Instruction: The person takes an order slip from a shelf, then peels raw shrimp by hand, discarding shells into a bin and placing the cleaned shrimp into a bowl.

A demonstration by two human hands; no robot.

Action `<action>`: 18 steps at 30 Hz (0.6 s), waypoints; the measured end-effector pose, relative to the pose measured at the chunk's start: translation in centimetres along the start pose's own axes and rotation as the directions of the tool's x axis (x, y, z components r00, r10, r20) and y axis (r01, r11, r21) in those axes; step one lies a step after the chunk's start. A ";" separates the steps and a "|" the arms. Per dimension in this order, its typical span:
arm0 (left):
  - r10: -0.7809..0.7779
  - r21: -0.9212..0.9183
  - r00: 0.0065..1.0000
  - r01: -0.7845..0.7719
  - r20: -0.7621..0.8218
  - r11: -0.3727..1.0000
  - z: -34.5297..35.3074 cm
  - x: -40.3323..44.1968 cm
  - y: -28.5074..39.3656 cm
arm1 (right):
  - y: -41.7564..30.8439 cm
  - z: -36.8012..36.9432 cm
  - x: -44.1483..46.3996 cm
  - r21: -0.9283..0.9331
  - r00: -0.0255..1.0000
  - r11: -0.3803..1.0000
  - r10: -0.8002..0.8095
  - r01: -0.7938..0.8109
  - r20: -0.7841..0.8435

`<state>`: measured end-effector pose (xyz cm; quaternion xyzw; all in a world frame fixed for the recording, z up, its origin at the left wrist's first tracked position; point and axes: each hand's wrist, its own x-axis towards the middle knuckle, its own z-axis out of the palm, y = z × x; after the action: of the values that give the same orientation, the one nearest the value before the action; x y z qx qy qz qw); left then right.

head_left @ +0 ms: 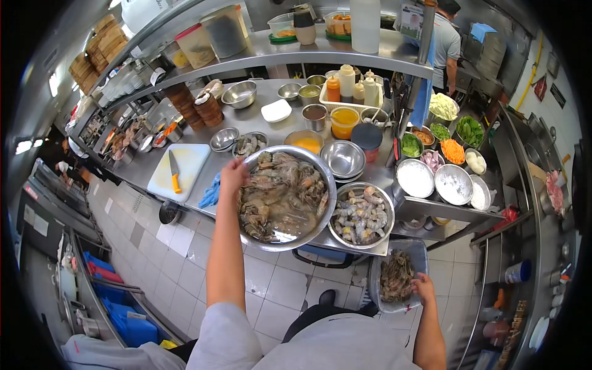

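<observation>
A large steel bowl (280,245) holds whole raw shrimp (290,172) in murky liquid. My left hand (234,175) is at its left rim, fingers curled inward over the edge by the shrimp; what they grip, if anything, is hidden. To the right sits a smaller steel bowl (388,231) of peeled shrimp (362,214). Below the counter edge stands a grey plastic bin (417,254) with shrimp heads and shells (395,276) in it. My right hand (423,288) hovers at the bin's right side, fingers apart, with nothing visible in them.
A white cutting board (192,161) bears a yellow-handled knife (174,171). A blue cloth (211,192) lies beside it. Behind are nested steel bowls (343,159), a small bowl of shrimp (250,145) and a basket of sauce bottles (351,89). Another person (445,46) stands at the back right.
</observation>
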<state>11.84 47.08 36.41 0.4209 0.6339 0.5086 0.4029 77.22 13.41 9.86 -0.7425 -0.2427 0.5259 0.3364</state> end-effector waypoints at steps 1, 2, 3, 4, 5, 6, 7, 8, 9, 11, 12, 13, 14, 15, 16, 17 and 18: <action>0.013 0.097 1.000 -0.013 0.001 0.995 -0.6 -0.1 -2.3 | 0.1 -0.1 -0.4 0.000 1.000 1.000 0.003 -0.003 -0.002; 0.011 0.097 1.000 -0.010 -0.001 0.995 -1.0 -0.8 -3.7 | 0.1 -0.2 -0.9 -0.004 1.000 1.000 0.007 -0.007 0.003; 0.121 0.394 0.989 -0.146 0.086 0.908 -1.6 -1.6 -4.7 | -0.2 -0.2 -1.3 -0.010 1.000 1.000 0.010 -0.010 0.009; 0.196 0.637 0.960 -0.280 0.201 0.718 -2.1 -2.4 -5.2 | -0.4 -0.3 -1.5 -0.014 1.000 1.000 0.009 -0.009 0.013; 0.194 0.638 0.961 -0.276 0.197 0.718 -2.3 -3.1 -5.7 | -0.5 -0.4 -1.7 -0.010 0.999 0.999 0.040 -0.040 0.004; 0.092 0.708 0.971 -0.224 0.220 0.670 -2.0 -4.1 -5.6 | -0.7 -0.5 -2.0 -0.005 0.998 0.998 0.070 -0.070 -0.005; -0.012 0.771 0.972 -0.178 0.234 0.611 -1.6 -5.2 -5.1 | -0.9 -0.5 -2.1 -0.008 0.998 0.998 0.070 -0.070 -0.004; -0.016 0.799 0.952 -0.247 0.306 0.548 -1.3 -6.2 -4.5 | -1.1 -0.6 -2.1 0.004 0.997 0.997 0.073 -0.073 0.007; -0.017 0.799 0.953 -0.245 0.304 0.549 -1.2 -6.6 -5.3 | -1.1 -0.6 -1.9 0.016 0.997 0.997 0.075 -0.076 0.017; 0.224 0.874 0.916 -0.389 0.333 0.292 -1.0 -7.2 -6.8 | -1.1 -0.2 -1.2 0.054 0.997 0.997 0.057 -0.060 0.055; 0.144 0.897 0.937 -0.347 0.318 0.273 -0.8 -7.2 -6.5 | -1.5 0.1 -1.2 0.094 0.995 0.995 0.037 -0.045 0.090; 0.146 0.897 0.936 -0.349 0.320 0.273 -0.7 -7.3 -6.2 | -1.9 0.3 -1.3 0.096 0.995 0.994 0.036 -0.044 0.089; 0.080 0.897 0.936 -0.351 0.342 0.269 -0.6 -7.4 -5.8 | -2.2 0.9 -1.2 0.078 0.995 0.997 0.016 -0.024 0.095; 0.014 0.897 0.932 -0.354 0.363 0.264 -0.4 -7.6 -5.1 | -3.0 1.6 -1.3 0.063 0.995 0.998 -0.002 -0.004 0.102; 0.015 0.895 0.929 -0.360 0.369 0.262 -0.2 -7.9 -4.3 | -4.0 2.2 -1.8 0.068 0.995 0.998 -0.002 -0.005 0.098; -0.015 0.887 0.930 -0.344 0.367 0.308 0.0 -8.2 -3.5 | -5.0 2.8 -2.3 0.066 0.993 0.998 -0.032 0.025 0.116; -0.047 0.877 0.930 -0.327 0.365 0.352 0.3 -8.7 -2.7 | -6.1 3.5 -2.8 0.064 0.989 0.997 -0.061 0.053 0.134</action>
<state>14.55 38.62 34.43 0.7051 0.6930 0.0181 0.1490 72.97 16.27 15.45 -0.6870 -0.2703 0.5727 0.3564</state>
